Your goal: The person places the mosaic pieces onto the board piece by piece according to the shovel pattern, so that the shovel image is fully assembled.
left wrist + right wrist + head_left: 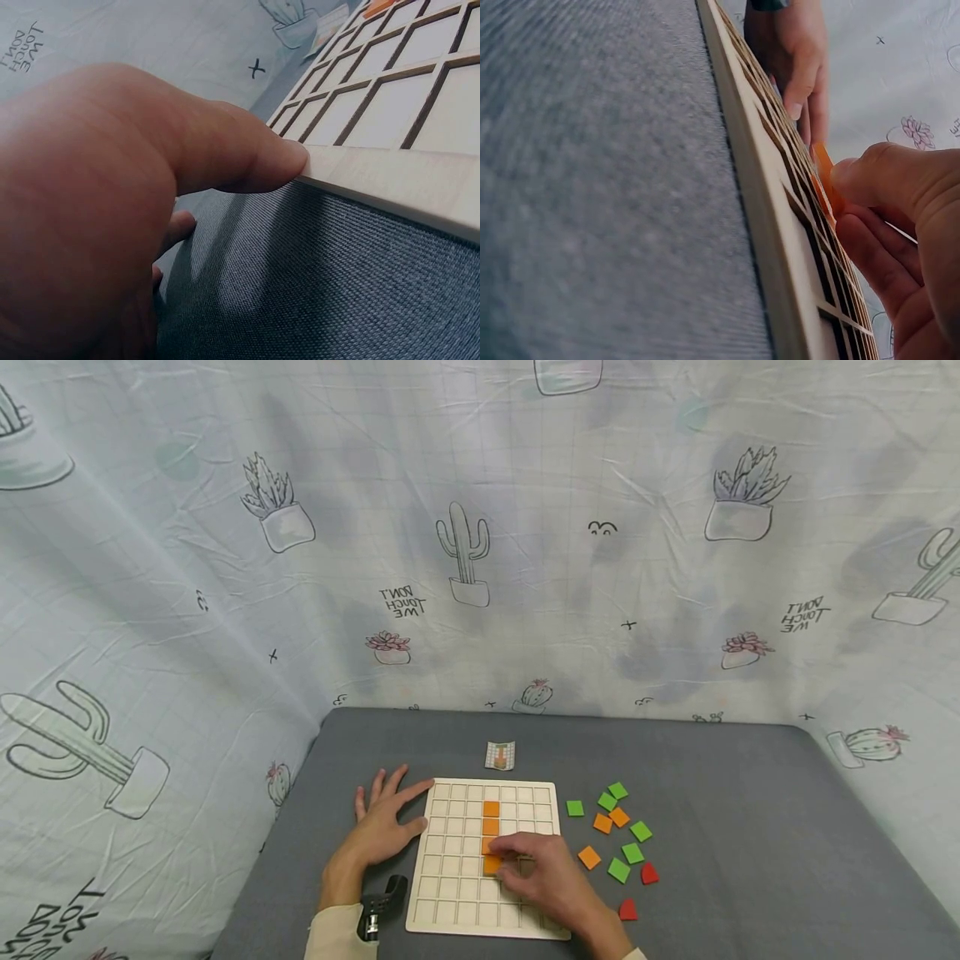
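Observation:
A pale wooden grid board [446, 887] lies on the grey table, with a column of orange square tiles [491, 809] in its cells. My right hand [551, 872] is over the board and pinches the lowest orange tile [491, 865] between thumb and fingers. In the right wrist view that tile [824, 169] looks tilted at the thumb tip; its far side is hidden. My left hand [381, 831] rests at the board's left side, fingers spread. Its thumb [281, 161] touches the board's edge in the left wrist view.
Right of the board lie several loose green tiles [618, 870], a few orange tiles [588, 858] and two red rounded pieces [627, 910]. A small pattern card [500, 756] lies behind the board. A printed curtain [540, 568] surrounds the table [750, 843].

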`<state>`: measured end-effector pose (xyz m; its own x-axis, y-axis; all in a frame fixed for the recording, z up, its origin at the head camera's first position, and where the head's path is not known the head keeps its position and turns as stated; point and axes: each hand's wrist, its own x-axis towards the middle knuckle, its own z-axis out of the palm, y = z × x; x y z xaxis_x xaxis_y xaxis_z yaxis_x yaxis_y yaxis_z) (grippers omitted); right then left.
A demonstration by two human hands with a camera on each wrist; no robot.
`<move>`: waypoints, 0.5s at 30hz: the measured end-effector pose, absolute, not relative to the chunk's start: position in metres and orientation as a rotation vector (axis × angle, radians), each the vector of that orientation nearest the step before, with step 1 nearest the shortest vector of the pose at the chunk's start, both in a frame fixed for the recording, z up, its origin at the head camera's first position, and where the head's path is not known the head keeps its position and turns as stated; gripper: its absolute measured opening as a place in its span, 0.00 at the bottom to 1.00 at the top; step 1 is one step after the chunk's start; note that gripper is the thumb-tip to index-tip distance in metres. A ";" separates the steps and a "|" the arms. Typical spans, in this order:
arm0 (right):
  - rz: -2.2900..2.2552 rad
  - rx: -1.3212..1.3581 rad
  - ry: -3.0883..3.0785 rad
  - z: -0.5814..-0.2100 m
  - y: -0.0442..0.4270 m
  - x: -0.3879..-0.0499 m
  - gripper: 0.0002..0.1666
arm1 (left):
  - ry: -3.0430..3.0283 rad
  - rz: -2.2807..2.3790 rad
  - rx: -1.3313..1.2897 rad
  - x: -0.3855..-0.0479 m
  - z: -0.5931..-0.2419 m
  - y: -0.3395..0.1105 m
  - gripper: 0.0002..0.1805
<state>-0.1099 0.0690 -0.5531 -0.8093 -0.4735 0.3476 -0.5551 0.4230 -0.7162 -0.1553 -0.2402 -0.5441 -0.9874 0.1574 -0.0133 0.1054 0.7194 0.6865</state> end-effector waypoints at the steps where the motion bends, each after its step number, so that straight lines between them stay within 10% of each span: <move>1: 1.339 0.934 -2.578 -0.553 0.068 -0.110 0.19 | 2.845 1.134 0.217 -0.155 -0.544 -0.240 0.34; 15: 1.110 1.047 -2.552 -0.550 0.062 -0.107 0.19 | 2.850 1.131 0.206 -0.154 -0.543 -0.239 0.34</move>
